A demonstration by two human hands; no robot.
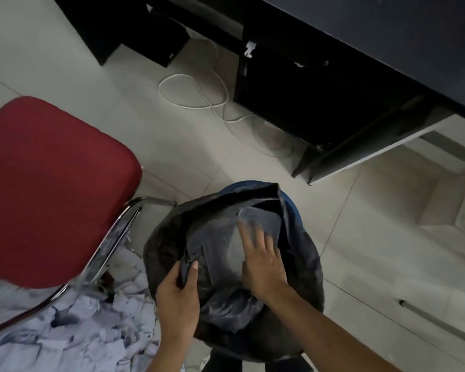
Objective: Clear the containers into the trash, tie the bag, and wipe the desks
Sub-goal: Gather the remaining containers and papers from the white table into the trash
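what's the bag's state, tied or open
Open: the bag gapes at the mouth; left hand grips its edge, right hand lies flat inside.

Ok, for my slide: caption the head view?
Left hand grips black trash bag; right hand reaches in, beside red chair.

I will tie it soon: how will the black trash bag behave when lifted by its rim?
Probably floppy: the black trash bag wrinkles and folds where the left hand pinches its rim. Likely slippery too: its film looks glossy. Its weight I cannot judge.
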